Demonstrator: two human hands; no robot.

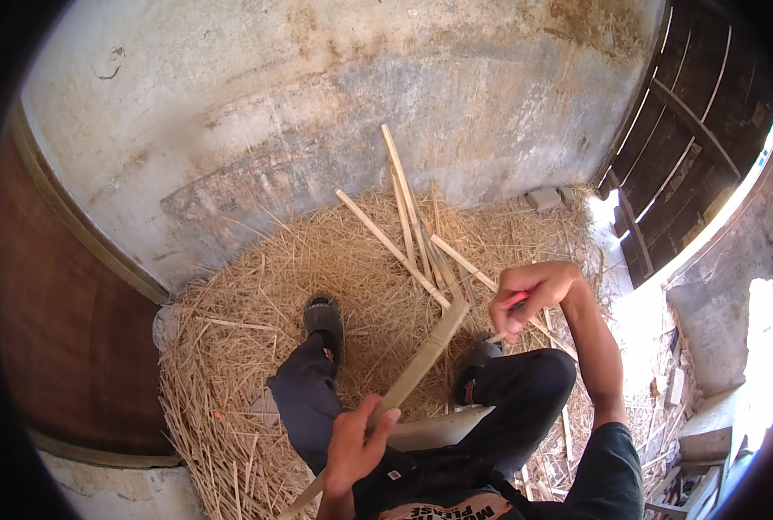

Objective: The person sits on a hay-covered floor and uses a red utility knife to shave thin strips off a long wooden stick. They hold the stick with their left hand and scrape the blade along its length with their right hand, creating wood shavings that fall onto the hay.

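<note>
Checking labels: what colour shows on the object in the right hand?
The object shows red where visible, in the head view.

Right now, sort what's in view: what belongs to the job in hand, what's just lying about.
Job in hand:
long pale strip, in the left fingers
red item, mostly hidden by the right fingers
loose pale strips, probably, being similar

Just lying about, it seems:
straw underfoot
block by the wall
</note>
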